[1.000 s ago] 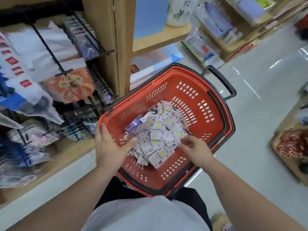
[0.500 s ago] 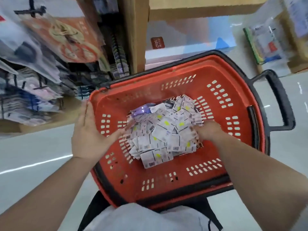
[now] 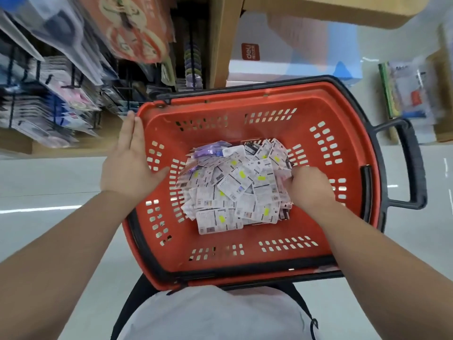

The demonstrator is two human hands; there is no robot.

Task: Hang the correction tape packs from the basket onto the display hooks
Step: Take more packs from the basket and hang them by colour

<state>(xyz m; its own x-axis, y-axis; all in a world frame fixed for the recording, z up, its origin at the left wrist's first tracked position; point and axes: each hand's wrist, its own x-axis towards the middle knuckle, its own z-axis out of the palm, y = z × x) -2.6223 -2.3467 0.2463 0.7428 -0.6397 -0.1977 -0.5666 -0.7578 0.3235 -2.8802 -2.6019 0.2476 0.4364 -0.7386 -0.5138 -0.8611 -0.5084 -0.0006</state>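
Note:
A red basket [image 3: 245, 263] with a black rim and handle sits in front of me, low over the floor. In its bottom lies a heap of white correction tape packs [image 3: 235, 187], several with yellow stickers, a purple one at the far left. My left hand [image 3: 130, 163] lies flat against the basket's left rim, fingers straight. My right hand [image 3: 306, 187] is down in the pile's right side with fingers curled into the packs; what they hold is hidden. Display hooks [image 3: 81, 94] with hanging packets stand at the upper left.
A wooden shelf post [image 3: 220, 45] rises just beyond the basket, a wooden shelf [image 3: 331, 11] juts out above it. White and blue boxes [image 3: 294, 55] stand behind the basket. Packaged goods [image 3: 411, 92] lean at the far right. Pale floor lies on both sides.
The view has tilted down and swung left over the basket. My right hand has pushed deeper into the right side of the pile. My left hand has stayed on the left rim.

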